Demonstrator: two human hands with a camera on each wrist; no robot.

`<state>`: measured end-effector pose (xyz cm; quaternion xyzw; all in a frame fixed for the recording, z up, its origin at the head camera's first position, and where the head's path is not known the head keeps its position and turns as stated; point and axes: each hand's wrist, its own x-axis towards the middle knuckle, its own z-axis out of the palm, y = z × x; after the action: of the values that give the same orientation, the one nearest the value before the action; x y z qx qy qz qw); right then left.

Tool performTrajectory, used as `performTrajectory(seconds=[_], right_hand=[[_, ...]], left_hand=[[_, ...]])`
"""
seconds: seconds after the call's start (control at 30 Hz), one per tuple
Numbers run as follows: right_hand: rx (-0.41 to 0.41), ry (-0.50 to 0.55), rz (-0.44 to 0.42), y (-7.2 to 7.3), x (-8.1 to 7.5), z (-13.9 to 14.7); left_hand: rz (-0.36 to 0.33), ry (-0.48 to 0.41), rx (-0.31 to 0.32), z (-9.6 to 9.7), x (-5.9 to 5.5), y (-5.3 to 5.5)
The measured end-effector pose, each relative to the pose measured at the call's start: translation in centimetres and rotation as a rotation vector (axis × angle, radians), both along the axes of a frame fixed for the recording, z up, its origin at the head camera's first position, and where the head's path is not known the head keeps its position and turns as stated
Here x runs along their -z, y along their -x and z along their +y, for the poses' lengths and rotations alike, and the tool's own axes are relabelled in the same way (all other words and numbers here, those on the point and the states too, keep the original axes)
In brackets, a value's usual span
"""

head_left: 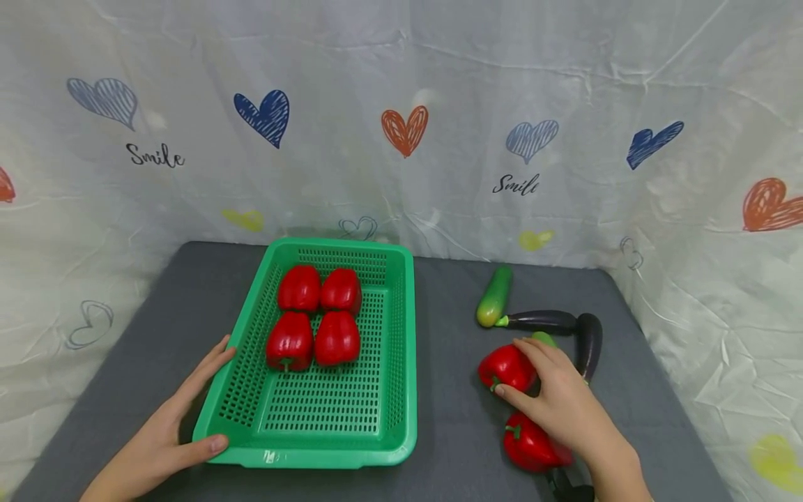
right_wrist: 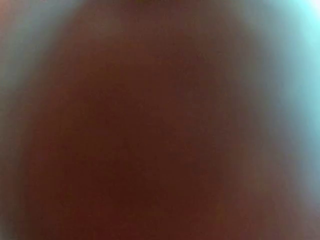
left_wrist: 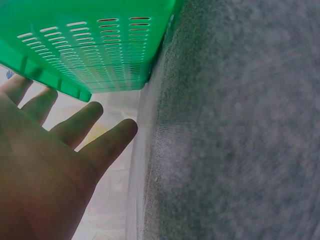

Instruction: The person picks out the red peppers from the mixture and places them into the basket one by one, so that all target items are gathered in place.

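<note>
A green plastic basket (head_left: 401, 446) with slotted walls stands on the grey table, several red bell peppers (head_left: 339, 339) grouped inside it. At its near left corner my left hand (head_left: 164, 427) touches the rim, fingers and thumb spread. The left wrist view shows those fingers fairly straight against the basket's side. To the right of the basket, my right hand (head_left: 558, 397) holds another red bell pepper (head_left: 502, 367) between thumb and fingers. Just below that hand lies one more red bell pepper (head_left: 533, 446). The right wrist view is dark and blurred.
A green cucumber-like vegetable (head_left: 495, 296) and two dark eggplants (head_left: 542, 321) lie behind the right hand. Part of a light green vegetable (head_left: 544, 339) shows beside its fingers. A dark object (head_left: 571, 488) sits at the front edge. Behind the table hangs a heart-printed curtain (head_left: 326, 174).
</note>
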<state>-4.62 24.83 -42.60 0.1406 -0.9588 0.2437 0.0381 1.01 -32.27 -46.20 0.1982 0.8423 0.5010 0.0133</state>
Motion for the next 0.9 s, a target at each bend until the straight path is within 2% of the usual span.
performTrajectory(seconds=[0.53, 0.9], right_hand=[[-0.048, -0.039, 0.011, 0.3, -1.9, -0.9], [-0.116, -0.043, 0.089, 0.5, -3.3, -2.4]], left_hand=[[-0.005, -0.009, 0.008, 0.3, 0.2, 0.1], [0.007, 0.004, 0.008, 0.1, -0.1, 0.1]])
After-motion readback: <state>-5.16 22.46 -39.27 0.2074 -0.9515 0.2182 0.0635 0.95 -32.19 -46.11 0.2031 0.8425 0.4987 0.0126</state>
